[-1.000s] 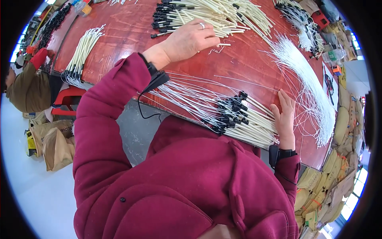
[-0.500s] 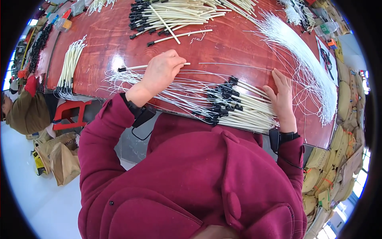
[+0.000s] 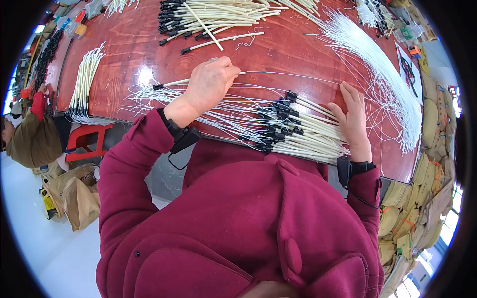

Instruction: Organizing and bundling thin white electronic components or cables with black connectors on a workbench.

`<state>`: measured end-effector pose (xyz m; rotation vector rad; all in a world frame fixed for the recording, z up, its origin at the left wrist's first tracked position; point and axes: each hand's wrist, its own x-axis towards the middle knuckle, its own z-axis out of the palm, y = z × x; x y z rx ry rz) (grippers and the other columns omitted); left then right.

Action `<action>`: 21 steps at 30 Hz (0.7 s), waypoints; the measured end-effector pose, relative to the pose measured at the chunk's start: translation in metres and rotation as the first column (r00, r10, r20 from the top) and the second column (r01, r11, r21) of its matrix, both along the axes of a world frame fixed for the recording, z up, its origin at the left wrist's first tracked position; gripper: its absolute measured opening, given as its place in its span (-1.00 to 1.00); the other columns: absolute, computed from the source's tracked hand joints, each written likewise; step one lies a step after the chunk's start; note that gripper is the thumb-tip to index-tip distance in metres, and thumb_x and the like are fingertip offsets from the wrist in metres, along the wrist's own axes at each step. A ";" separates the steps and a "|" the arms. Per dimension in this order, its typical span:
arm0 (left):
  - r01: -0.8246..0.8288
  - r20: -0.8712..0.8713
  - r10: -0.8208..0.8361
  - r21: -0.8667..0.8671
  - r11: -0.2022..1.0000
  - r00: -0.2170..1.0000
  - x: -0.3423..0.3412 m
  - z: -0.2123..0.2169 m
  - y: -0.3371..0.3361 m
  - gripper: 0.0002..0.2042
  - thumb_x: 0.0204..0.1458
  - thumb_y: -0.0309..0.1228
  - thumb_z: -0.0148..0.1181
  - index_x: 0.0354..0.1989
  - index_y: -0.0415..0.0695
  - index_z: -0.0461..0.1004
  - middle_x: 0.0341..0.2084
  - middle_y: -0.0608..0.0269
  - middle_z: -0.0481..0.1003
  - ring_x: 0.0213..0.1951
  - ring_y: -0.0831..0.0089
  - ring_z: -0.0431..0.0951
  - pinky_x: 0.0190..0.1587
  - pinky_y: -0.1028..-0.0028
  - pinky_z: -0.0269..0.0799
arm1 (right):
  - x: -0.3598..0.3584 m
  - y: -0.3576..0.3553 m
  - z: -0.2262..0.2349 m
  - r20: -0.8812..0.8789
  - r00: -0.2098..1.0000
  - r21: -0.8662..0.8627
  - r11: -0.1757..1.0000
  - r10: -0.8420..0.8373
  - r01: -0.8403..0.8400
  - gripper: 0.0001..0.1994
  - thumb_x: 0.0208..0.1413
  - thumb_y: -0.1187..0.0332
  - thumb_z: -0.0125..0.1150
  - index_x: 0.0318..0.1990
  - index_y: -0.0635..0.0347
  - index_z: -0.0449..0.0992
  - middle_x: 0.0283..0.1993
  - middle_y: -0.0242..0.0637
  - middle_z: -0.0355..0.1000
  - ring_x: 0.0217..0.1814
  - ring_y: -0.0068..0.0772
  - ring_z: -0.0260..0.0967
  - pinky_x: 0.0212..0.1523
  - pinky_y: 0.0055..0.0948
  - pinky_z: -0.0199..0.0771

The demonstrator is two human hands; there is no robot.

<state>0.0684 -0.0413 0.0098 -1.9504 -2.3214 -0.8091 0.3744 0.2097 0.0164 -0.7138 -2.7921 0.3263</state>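
On the red desk (image 3: 128, 54), from the head view, my left hand (image 3: 209, 82) has its grip closed on a pale tube (image 3: 176, 83) near its bare end, the black cap pointing left. I seem to hold it nearly level so that the bare end lines up with a single white wire (image 3: 293, 74). That wire reaches the fingertips of my right hand (image 3: 354, 111), which probably steadies it; my thumb stands apart from the fingers, and I cannot tell whether they pinch or press it. Nearer me, a bundle of tubes (image 3: 310, 135) lies with caps all leftward, likely for order. Loose wires (image 3: 392, 87) lie on my right and a heap of tubes (image 3: 218, 22) farther back, presumably for easy reach.

Half a second ago a gap showed between tube and wire; now the tube sits farther right and they appear to meet. My right hand has hardly moved.
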 end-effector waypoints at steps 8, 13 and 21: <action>-0.002 -0.007 0.002 0.008 1.000 1.000 -0.001 -0.002 0.004 -0.90 0.04 -0.47 0.29 -0.27 -0.13 0.64 -0.41 0.22 0.51 -0.30 0.17 0.58 -0.26 0.26 0.50 | -0.001 -0.001 0.003 0.011 1.000 -0.014 1.000 -0.002 0.003 -0.39 0.10 0.20 0.36 0.23 0.41 0.43 0.30 -0.06 0.36 0.29 0.02 0.27 0.32 -0.16 0.26; -0.008 -0.015 0.008 -0.020 1.000 1.000 0.000 0.002 0.007 -0.89 0.08 -0.47 0.27 -0.25 -0.17 0.65 -0.40 0.21 0.53 -0.29 0.17 0.59 -0.25 0.27 0.49 | -0.001 0.000 0.001 -0.017 1.000 0.009 1.000 0.002 -0.001 -0.36 0.07 0.07 0.39 0.19 0.38 0.47 0.27 -0.12 0.39 0.26 -0.02 0.29 0.27 -0.14 0.30; 0.239 -0.275 -0.250 -0.073 0.968 0.929 0.008 -0.004 0.071 -0.91 0.00 -0.45 0.15 -0.47 -0.09 0.58 -0.45 0.19 0.51 -0.29 0.19 0.62 -0.27 0.26 0.54 | -0.008 0.005 0.005 0.017 0.998 -0.019 0.998 0.053 -0.052 -0.40 0.08 0.11 0.37 0.21 0.30 0.48 0.29 -0.14 0.38 0.26 -0.04 0.29 0.29 -0.14 0.27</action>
